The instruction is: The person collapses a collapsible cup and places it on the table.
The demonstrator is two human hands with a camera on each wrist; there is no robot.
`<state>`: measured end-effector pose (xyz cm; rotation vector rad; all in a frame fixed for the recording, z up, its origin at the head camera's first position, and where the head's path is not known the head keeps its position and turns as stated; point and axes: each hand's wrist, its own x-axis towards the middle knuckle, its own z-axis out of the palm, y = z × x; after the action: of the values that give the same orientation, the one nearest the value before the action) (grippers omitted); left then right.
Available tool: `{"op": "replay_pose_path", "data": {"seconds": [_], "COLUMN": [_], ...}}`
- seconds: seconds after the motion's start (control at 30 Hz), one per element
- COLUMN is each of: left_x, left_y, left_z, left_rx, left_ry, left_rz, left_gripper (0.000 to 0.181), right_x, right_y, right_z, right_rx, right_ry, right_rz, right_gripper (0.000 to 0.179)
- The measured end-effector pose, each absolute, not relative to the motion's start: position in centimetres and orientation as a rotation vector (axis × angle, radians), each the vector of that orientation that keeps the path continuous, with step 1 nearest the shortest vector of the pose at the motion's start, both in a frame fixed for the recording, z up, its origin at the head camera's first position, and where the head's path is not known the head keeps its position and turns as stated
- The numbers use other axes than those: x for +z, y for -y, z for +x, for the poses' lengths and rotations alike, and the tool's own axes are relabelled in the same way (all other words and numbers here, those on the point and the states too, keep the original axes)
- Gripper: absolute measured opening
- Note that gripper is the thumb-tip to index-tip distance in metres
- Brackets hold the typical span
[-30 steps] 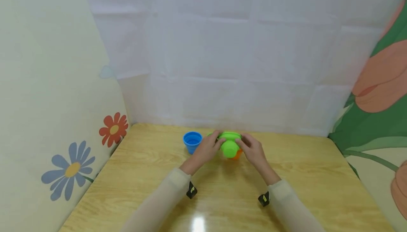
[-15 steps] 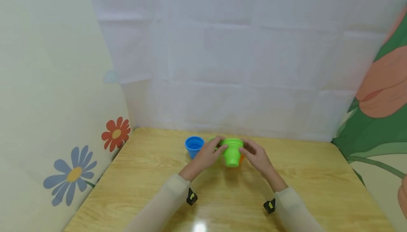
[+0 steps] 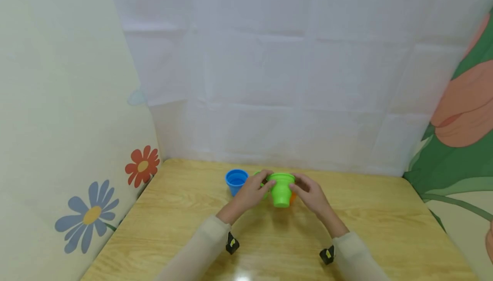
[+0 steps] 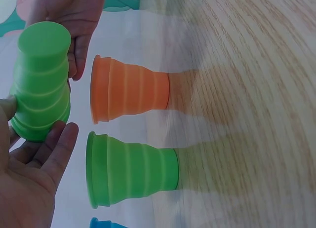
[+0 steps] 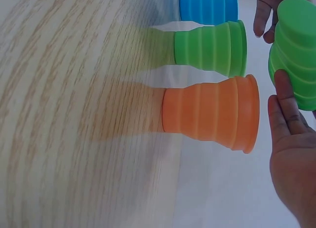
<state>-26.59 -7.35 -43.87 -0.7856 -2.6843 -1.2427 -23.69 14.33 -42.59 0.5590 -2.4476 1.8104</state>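
Both hands hold a light green collapsible cup (image 3: 281, 190) above the table. Its ribbed wall is drawn out, the rim is up and the narrow base points down toward the head camera. My left hand (image 3: 251, 190) grips it at the left near the rim, thumb in front and fingers behind. On the other side, my right hand (image 3: 313, 195) holds it likewise. Behind the held cup, an orange collapsible cup (image 4: 129, 90) and a second green cup (image 4: 133, 171) stand upright on the table, mostly hidden in the head view. A blue cup (image 3: 236, 182) stands to the left.
The wooden table (image 3: 185, 221) runs back to a white cloth (image 3: 246, 80) hung behind it. Flower-printed panels (image 3: 77, 101) flank the table on the left and right. The standing cups form a row near the back.
The held green cup has tilted: its base faced the head camera a second ago, and now its side shows with the base lower. Both hands still grip it; the head view has shifted slightly.
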Motion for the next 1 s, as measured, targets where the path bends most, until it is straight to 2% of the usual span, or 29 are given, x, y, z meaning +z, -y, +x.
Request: {"op": "replay_pose_path", "data": {"seconds": [0.63, 0.8, 1.0], "left_x": [-43.6, -43.4, -43.7], "left_y": [7.5, 7.4, 7.4], "left_z": [-26.2, -26.3, -26.4], "left_rx": [-1.254, -1.192, -1.130], "left_ry": [2.668, 2.660, 2.659], "left_rz": [-0.789, -0.746, -0.729], "left_gripper": [0.049, 0.042, 0.040], "right_x": [-42.8, -42.7, -45.3], "right_y": [-14.1, -13.9, -14.4], "right_z": [-23.7, -23.9, -25.5], "right_rx": [1.739, 1.667, 1.605], "right_ry": [2.484, 2.492, 2.442], "right_rz": [0.534, 0.530, 0.561], "right_gripper": [0.036, 0.031, 0.032]}}
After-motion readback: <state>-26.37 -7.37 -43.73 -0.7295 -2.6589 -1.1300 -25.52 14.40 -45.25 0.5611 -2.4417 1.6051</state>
